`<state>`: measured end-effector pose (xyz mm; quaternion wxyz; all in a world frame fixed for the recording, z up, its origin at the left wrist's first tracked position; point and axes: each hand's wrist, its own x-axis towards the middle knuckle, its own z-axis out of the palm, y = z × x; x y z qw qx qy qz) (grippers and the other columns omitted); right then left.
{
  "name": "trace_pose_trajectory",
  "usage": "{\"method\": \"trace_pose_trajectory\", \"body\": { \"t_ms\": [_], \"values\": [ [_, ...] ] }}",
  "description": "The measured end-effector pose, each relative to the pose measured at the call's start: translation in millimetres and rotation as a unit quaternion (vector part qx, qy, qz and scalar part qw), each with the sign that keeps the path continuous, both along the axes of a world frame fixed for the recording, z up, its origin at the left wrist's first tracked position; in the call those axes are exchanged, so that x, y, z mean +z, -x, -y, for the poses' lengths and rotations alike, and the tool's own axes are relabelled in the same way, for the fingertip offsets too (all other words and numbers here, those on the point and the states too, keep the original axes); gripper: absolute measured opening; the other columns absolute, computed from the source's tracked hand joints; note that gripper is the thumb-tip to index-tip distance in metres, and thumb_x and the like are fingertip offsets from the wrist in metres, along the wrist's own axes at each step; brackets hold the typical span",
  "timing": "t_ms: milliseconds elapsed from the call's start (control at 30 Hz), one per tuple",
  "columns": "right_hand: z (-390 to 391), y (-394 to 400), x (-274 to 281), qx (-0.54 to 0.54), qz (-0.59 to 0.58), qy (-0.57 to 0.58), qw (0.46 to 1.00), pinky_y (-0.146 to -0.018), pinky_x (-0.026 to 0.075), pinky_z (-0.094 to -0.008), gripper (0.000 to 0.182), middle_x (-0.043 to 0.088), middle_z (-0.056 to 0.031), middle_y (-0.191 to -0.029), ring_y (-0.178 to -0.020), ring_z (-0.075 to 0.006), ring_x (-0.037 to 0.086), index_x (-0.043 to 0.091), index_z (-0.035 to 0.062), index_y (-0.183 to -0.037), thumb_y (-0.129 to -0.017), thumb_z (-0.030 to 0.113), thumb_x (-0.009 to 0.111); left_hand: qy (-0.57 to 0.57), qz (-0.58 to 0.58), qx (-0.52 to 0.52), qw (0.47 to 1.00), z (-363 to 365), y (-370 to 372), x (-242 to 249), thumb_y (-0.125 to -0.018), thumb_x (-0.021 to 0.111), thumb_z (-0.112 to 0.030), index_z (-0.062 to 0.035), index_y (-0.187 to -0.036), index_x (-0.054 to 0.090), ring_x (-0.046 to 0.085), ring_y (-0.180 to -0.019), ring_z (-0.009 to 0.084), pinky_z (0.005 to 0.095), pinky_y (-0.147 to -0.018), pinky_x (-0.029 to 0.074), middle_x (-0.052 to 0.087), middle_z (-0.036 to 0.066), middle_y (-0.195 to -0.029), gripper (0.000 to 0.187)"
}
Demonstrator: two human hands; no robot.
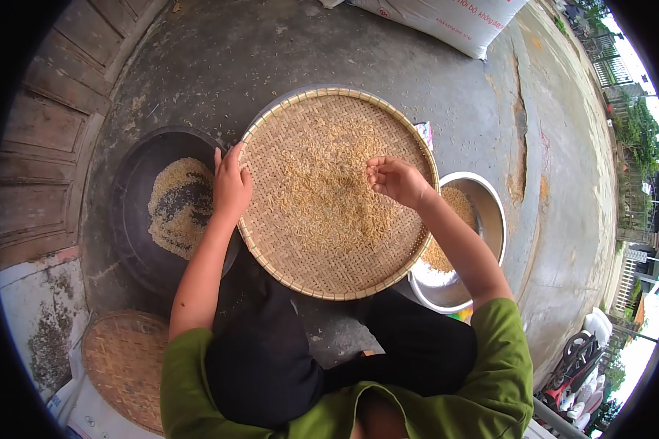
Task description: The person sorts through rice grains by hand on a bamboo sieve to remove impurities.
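A round woven bamboo tray (271,255) with a pale rim lies in front of me, with yellowish grain (337,197) spread over its middle. My left hand (231,184) grips the tray's left rim, thumb on the inner side and fingers over the edge. Above the right part of the grain is my right hand (397,180), its fingers curled and pinched together at the grain's edge. Whatever lies between those fingertips is too small to make out.
A black basin (135,219) with pale grain stands left, a metal bowl (493,212) with grain right. Another woven tray (124,358) lies lower left. A white printed sack (447,22) rests at the top, a wooden door (44,146) at the left, a motorbike (575,366) far right.
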<state>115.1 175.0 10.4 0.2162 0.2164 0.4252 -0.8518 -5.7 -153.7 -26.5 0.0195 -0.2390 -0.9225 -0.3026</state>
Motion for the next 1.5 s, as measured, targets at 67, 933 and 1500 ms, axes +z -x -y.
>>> {"method": "trace_pose_trajectory", "body": {
  "t_ms": [67,933,1500],
  "values": [
    [-4.8,-7.3,0.8,-0.016,-0.002,0.068,0.998,-0.067,0.047,-0.0256,0.021,0.057,-0.0071,-0.086,-0.077,-0.0164,0.056,0.051,0.0015,-0.101,-0.092,0.018,0.041,0.003,0.001,0.008,1.000,0.4,0.3,-2.5,-0.079,0.047,-0.003,-0.0040,-0.125,0.037,0.030,-0.123,0.0401,0.0455,-0.105,0.023,0.048,0.019,-0.121,0.047],
    [-67.5,-66.1,19.3,0.055,-0.084,-0.760,0.642,-0.073,0.048,-0.0340,0.025,0.059,-0.0124,-0.096,-0.085,-0.0232,0.060,0.058,0.0044,-0.102,-0.080,0.015,0.060,0.034,0.061,0.043,0.997,-0.5,-2.6,1.0,-0.082,0.053,-0.010,-0.0128,-0.129,0.036,0.022,-0.130,0.0351,0.0429,-0.100,0.030,0.037,0.017,-0.133,0.050],
    [38.4,17.3,-3.6,0.273,-0.099,-0.671,0.682,-0.068,0.047,-0.0373,0.025,0.060,-0.0113,-0.084,-0.077,-0.0271,0.058,0.058,0.0037,-0.085,-0.077,0.026,0.065,0.026,0.058,0.035,0.997,-0.2,-3.4,-0.3,-0.082,0.054,-0.011,-0.0116,-0.129,0.036,0.022,-0.129,0.0364,0.0431,-0.100,0.029,0.039,0.017,-0.131,0.050]
  ]
}}
